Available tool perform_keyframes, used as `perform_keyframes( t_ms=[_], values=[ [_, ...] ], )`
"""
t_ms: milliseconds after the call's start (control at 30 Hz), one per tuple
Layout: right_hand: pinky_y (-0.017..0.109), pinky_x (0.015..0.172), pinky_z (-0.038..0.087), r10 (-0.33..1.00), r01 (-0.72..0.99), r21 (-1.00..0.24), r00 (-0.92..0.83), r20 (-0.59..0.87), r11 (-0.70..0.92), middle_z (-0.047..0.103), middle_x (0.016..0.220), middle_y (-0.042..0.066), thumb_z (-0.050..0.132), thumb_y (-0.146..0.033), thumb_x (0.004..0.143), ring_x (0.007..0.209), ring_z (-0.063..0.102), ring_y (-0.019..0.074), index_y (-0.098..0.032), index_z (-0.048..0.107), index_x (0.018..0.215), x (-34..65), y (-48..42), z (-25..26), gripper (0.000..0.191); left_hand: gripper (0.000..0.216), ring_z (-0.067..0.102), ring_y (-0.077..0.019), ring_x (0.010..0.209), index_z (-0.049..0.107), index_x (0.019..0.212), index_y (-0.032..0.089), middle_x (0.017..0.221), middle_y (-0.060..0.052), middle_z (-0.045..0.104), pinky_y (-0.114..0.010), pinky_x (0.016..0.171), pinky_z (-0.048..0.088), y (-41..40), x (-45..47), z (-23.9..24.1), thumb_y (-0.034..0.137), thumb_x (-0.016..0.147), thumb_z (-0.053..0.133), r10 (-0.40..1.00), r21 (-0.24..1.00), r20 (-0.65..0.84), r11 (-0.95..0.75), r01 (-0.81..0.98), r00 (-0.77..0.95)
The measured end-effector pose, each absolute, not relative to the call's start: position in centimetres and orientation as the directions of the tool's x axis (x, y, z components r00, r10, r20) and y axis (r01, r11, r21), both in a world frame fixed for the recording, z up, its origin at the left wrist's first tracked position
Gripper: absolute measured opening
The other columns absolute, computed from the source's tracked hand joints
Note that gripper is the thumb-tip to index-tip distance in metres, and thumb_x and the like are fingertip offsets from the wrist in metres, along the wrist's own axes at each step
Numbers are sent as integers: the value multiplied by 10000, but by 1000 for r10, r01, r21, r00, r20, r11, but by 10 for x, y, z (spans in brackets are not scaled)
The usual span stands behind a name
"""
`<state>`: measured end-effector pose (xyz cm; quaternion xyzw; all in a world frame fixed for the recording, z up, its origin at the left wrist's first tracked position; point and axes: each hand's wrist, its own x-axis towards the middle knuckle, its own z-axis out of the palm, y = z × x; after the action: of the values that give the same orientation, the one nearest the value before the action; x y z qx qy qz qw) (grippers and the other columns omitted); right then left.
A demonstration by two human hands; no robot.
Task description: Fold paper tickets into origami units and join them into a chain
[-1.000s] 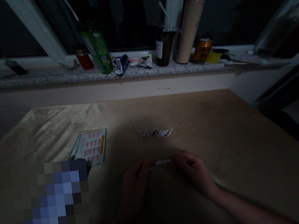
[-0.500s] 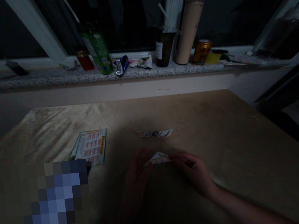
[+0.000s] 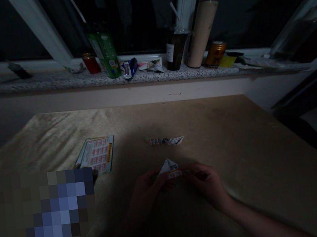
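Note:
A small folded paper (image 3: 168, 166), pointed at the top with a printed band along its lower edge, is held between my two hands. My left hand (image 3: 147, 189) pinches its left end, thumb in front and the other fingers partly hidden behind. At the right end, my right hand (image 3: 202, 176) grips it between thumb and curled fingers. Just beyond lies a second folded paper (image 3: 165, 141), long and narrow with a twisted middle. To the left rests a stack of printed cards (image 3: 97, 155) with red number grids.
The table (image 3: 218, 127) meets a wall below a speckled windowsill (image 3: 145, 78). Along the sill stand a green bottle (image 3: 108, 56), a red jar (image 3: 91, 63), a dark cup with straw (image 3: 175, 50), a beige flask (image 3: 204, 27) and an orange can (image 3: 215, 54). Pixel blur covers the lower left.
My left hand, spread beside the paper before, has closed on its left end. The folded paper now tilts up and shows more of its pointed top. My right hand keeps its grip.

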<state>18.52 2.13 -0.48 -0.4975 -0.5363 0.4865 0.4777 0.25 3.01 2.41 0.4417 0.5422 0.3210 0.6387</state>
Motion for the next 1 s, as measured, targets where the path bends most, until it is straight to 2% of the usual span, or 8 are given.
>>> perform_keyframes(
  t_ms=[100,200,233,333,400,600,833,1000],
  values=[
    [266,609,494,999,50,-999,-51,12,15,696,780,46,638,-276,762,699,637,171,-196,666,900,185,19,-6,162,277,651,-179,676,666,862,124,707,-30,718,-232,632,462,30,2,24,375,781,582,898,913,-401,375,163,182],
    [210,477,418,999,-26,-999,-33,-41,-42,636,678,-12,652,-287,758,557,568,124,-232,490,1185,184,18,-6,460,257,648,-174,679,669,848,142,715,-16,717,-224,628,455,30,2,22,371,799,562,907,928,-359,324,181,218],
    [199,459,393,998,-36,-998,-34,-49,-50,615,662,-26,656,-289,753,530,540,112,-237,455,1207,184,19,-5,498,249,645,-172,677,672,840,146,710,-11,714,-221,624,453,30,2,22,366,799,564,908,931,-350,311,190,229],
    [206,498,381,996,83,-997,-88,-9,-2,587,670,-11,644,-313,749,570,511,111,-193,595,922,185,22,-4,216,243,633,-171,675,683,802,154,693,-1,701,-218,621,444,29,3,21,367,798,565,912,933,-332,279,227,243],
    [217,526,380,986,206,-978,-169,7,42,580,657,6,600,-348,775,604,505,124,-168,622,744,185,24,-3,184,252,628,-174,686,689,792,158,703,0,699,-221,631,439,28,3,22,371,802,556,908,934,-323,261,242,266],
    [206,501,345,925,234,-972,-375,-60,32,546,620,2,424,-426,882,557,450,106,-140,612,727,185,22,2,377,241,622,-181,696,690,760,155,701,0,691,-221,632,435,25,3,22,351,796,555,913,935,-297,219,278,280],
    [204,497,321,927,257,-962,-375,-11,93,462,585,-20,405,-426,898,544,393,102,-161,548,671,186,20,0,377,254,639,-183,708,664,939,157,742,-11,712,-232,659,459,24,4,24,331,763,607,904,935,-345,306,180,252],
    [204,484,316,937,282,-955,-350,-15,90,451,564,-20,417,-454,882,529,398,103,-152,557,645,185,19,2,408,309,613,-171,635,694,649,155,628,-4,684,-218,609,416,24,2,26,367,813,541,900,936,-298,210,283,318]
  ],
)
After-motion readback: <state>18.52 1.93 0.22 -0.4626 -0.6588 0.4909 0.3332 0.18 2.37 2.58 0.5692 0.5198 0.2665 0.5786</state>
